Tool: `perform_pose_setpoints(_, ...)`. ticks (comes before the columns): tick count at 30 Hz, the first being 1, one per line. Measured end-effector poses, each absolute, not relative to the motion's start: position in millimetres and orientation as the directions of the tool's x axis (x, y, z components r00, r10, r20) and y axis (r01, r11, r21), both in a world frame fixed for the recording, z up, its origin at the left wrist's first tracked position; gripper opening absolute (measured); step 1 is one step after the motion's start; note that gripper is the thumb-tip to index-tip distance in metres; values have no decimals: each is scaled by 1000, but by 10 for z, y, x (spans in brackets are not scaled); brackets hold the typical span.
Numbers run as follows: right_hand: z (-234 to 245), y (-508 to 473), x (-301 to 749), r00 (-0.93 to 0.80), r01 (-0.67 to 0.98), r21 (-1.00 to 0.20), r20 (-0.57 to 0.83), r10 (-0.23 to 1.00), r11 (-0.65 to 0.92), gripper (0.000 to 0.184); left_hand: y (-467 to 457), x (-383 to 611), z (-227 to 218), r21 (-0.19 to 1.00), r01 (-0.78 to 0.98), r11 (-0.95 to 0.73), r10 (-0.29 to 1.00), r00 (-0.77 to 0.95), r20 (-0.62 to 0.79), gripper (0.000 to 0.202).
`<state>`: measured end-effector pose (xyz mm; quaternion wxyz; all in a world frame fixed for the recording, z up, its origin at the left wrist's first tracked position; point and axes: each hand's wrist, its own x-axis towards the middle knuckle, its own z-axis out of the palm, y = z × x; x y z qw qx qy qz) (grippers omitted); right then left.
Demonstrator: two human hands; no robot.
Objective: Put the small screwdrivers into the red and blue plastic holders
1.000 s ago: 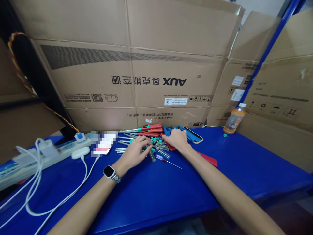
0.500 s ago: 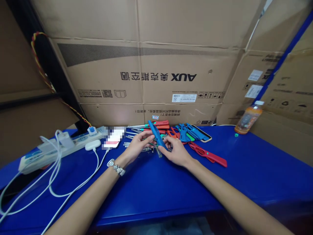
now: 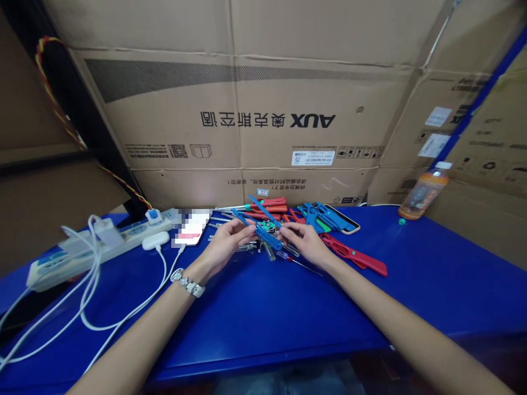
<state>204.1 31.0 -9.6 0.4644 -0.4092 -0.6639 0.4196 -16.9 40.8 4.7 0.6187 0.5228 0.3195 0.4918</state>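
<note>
Pinching blue shell w/ L hand, blue strip w/ R hand; can't ID small parts partly hidden beneath.

Behind the blue tabletop we see a tall cardboard panel, creased and printed with inverted AUX lettering. At right we note a slanting blue post before further cardboard; at left, a black post and dark bar. Light leaves a soft sheen; below the front edge we find shadow.
</note>
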Motion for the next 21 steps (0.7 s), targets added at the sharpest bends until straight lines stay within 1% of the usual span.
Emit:
perform_pose_setpoints(3,-90,324,2065,-192,172,-933,283,940,316,58,415,-181,49,955,-298,6,956,280,82,24)
perform_pose_setpoints(5,-90,322,2074,-155,148,-942,278,948,301,62,421,-185,56,950,-311,23,968,246,57,20)
perform_pose_setpoints(7,-93,312,2072,-129,74,-962,254,959,265,59,424,-183,59,948,-317,40,977,211,30,18)
perform_pose_setpoints(10,-100,295,2050,-102,-86,-980,190,977,182,53,439,-158,37,948,-314,54,989,150,-7,18)
perform_pose_setpoints(12,-107,293,2030,-82,-153,-979,151,985,138,52,465,-120,3,949,-309,53,995,101,-23,19)
perform_pose_setpoints(14,-115,299,2012,-78,-184,-977,124,989,108,52,498,-69,-33,950,-309,46,997,68,-26,22)
perform_pose_setpoints(17,-115,309,1995,-98,-180,-979,112,989,93,52,531,11,-74,947,-318,42,998,63,-23,25)
perform_pose_setpoints(18,-109,308,1994,-102,-171,-981,114,988,95,52,532,30,-82,946,-321,45,997,69,-24,28)
perform_pose_setpoints(21,-68,292,2006,-89,-141,-985,112,990,99,52,508,50,-88,946,-318,70,994,105,-38,49)
